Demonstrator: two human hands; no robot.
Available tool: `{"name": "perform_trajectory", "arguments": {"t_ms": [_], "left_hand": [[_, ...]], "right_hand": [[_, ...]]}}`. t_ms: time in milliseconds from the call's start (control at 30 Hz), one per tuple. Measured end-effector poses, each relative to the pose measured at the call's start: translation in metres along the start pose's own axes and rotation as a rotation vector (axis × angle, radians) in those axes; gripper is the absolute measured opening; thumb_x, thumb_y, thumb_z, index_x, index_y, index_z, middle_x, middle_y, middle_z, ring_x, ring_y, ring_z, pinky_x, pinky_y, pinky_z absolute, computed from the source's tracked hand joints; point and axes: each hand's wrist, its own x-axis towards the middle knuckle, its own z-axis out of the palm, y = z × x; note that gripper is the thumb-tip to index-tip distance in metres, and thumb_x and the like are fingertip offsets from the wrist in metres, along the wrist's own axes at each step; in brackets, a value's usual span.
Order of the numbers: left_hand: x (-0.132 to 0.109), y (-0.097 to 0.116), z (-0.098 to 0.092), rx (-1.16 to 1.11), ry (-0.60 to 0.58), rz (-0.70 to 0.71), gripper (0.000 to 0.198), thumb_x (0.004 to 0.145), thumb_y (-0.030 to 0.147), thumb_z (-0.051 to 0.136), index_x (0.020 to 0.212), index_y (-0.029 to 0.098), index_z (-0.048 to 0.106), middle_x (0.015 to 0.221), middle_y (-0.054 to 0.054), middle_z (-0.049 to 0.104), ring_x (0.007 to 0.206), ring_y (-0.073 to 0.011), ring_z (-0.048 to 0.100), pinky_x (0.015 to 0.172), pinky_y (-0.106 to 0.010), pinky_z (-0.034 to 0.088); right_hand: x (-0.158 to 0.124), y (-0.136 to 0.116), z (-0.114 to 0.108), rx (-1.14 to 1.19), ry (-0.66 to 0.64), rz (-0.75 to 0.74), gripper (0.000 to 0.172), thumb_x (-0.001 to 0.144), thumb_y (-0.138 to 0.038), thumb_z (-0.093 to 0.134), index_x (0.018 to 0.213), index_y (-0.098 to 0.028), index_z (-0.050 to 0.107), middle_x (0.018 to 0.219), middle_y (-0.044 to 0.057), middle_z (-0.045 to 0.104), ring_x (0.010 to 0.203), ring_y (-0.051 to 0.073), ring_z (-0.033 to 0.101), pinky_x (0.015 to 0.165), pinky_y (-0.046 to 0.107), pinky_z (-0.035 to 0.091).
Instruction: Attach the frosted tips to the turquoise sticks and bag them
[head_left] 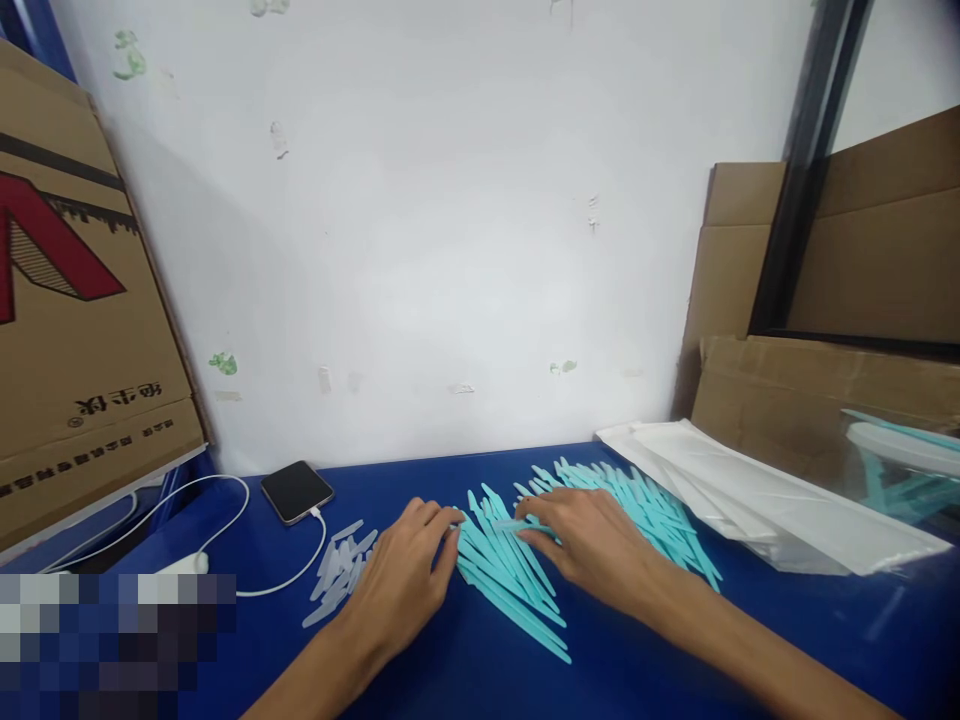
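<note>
A loose bunch of slim turquoise sticks (499, 560) with tapered ends lies on the blue table between my two hands. My right hand (592, 540) pinches one turquoise stick (536, 522) above the bunch; its paler, see-through end points left. At the left edge of the bunch is my left hand (409, 565), with thumb and forefinger drawn close together; what is between them, if anything, I cannot make out. Small translucent cap-like pieces (341, 570) lie in a pile left of that hand. A larger heap of turquoise sticks (645, 505) spreads behind my right hand.
A phone (298, 492) with a white cable (281, 590) lies at the left back. White plastic bags (720, 490) lie at the right, near a clear bag of turquoise sticks (900, 480). Cardboard boxes (82, 350) stand along both sides, with a white wall (450, 250) behind.
</note>
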Motion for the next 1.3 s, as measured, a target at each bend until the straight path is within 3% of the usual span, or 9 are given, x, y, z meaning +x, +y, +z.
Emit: {"name": "perform_trajectory", "arguments": {"t_ms": [133, 233, 433, 700, 900, 1033, 1167, 1300], "left_hand": [[0.003, -0.007, -0.011, 0.29, -0.057, -0.046, 0.03, 0.098, 0.026, 0.037, 0.08, 0.02, 0.06, 0.076, -0.006, 0.063, 0.079, -0.0239, 0.058, 0.072, -0.037, 0.046], [0.005, -0.009, -0.017, 0.456, -0.09, -0.152, 0.036, 0.098, 0.028, 0.034, 0.074, 0.019, 0.06, 0.072, -0.008, 0.064, 0.081, -0.0272, 0.061, 0.065, -0.035, 0.044], [0.004, -0.013, -0.025, 0.574, -0.253, -0.367, 0.046, 0.095, 0.031, 0.033, 0.075, 0.013, 0.07, 0.078, -0.016, 0.071, 0.072, -0.0282, 0.068, 0.067, -0.038, 0.045], [-0.001, -0.017, -0.02, 0.547, -0.302, -0.431, 0.048, 0.094, 0.036, 0.035, 0.087, 0.012, 0.076, 0.087, -0.019, 0.073, 0.084, -0.0299, 0.071, 0.077, -0.04, 0.048], [-0.002, -0.022, -0.018, 0.59, -0.386, -0.354, 0.042, 0.093, 0.025, 0.035, 0.085, 0.011, 0.075, 0.087, -0.02, 0.074, 0.083, -0.0312, 0.072, 0.072, -0.04, 0.05], [-0.001, -0.022, -0.017, 0.591, -0.402, -0.304, 0.038, 0.091, 0.018, 0.037, 0.082, 0.011, 0.074, 0.085, -0.02, 0.074, 0.082, -0.0344, 0.072, 0.069, -0.042, 0.051], [-0.002, -0.022, -0.014, 0.581, -0.4, -0.241, 0.038, 0.091, 0.018, 0.036, 0.08, 0.012, 0.072, 0.083, -0.019, 0.074, 0.08, -0.0352, 0.072, 0.068, -0.044, 0.051], [-0.003, -0.021, -0.01, 0.567, -0.4, -0.186, 0.039, 0.092, 0.019, 0.035, 0.078, 0.013, 0.071, 0.081, -0.017, 0.073, 0.077, -0.0334, 0.072, 0.07, -0.044, 0.05]], "right_hand": [[0.003, 0.004, 0.003, -0.071, -0.011, 0.156, 0.026, 0.098, -0.041, 0.051, 0.105, -0.023, 0.068, 0.072, 0.003, 0.072, 0.063, 0.021, 0.066, 0.055, 0.027, 0.032], [0.003, 0.005, 0.006, -0.098, -0.019, 0.209, 0.03, 0.097, -0.042, 0.048, 0.096, -0.021, 0.07, 0.066, 0.004, 0.07, 0.059, 0.021, 0.064, 0.052, 0.028, 0.029], [0.001, 0.002, 0.007, -0.182, -0.118, 0.211, 0.037, 0.096, -0.028, 0.045, 0.068, -0.018, 0.066, 0.06, 0.006, 0.066, 0.053, 0.017, 0.059, 0.048, 0.028, 0.024], [0.0, 0.001, 0.006, -0.17, -0.172, 0.165, 0.037, 0.095, -0.034, 0.049, 0.065, -0.018, 0.063, 0.061, 0.006, 0.066, 0.052, 0.018, 0.059, 0.048, 0.027, 0.025], [0.0, 0.004, 0.012, -0.266, -0.228, 0.165, 0.028, 0.092, -0.017, 0.047, 0.072, -0.018, 0.066, 0.067, 0.008, 0.069, 0.061, 0.022, 0.066, 0.05, 0.029, 0.022], [0.001, 0.004, 0.011, -0.244, -0.207, 0.191, 0.029, 0.096, -0.022, 0.047, 0.074, -0.018, 0.065, 0.067, 0.007, 0.068, 0.062, 0.021, 0.066, 0.05, 0.029, 0.022], [-0.001, -0.001, 0.013, -0.147, -0.146, 0.071, 0.028, 0.1, -0.033, 0.043, 0.086, -0.02, 0.064, 0.073, 0.005, 0.07, 0.061, 0.019, 0.064, 0.051, 0.029, 0.023], [-0.004, -0.004, 0.015, -0.166, -0.187, 0.014, 0.026, 0.099, -0.029, 0.04, 0.087, -0.02, 0.061, 0.07, 0.004, 0.068, 0.059, 0.019, 0.062, 0.051, 0.03, 0.02]]}}
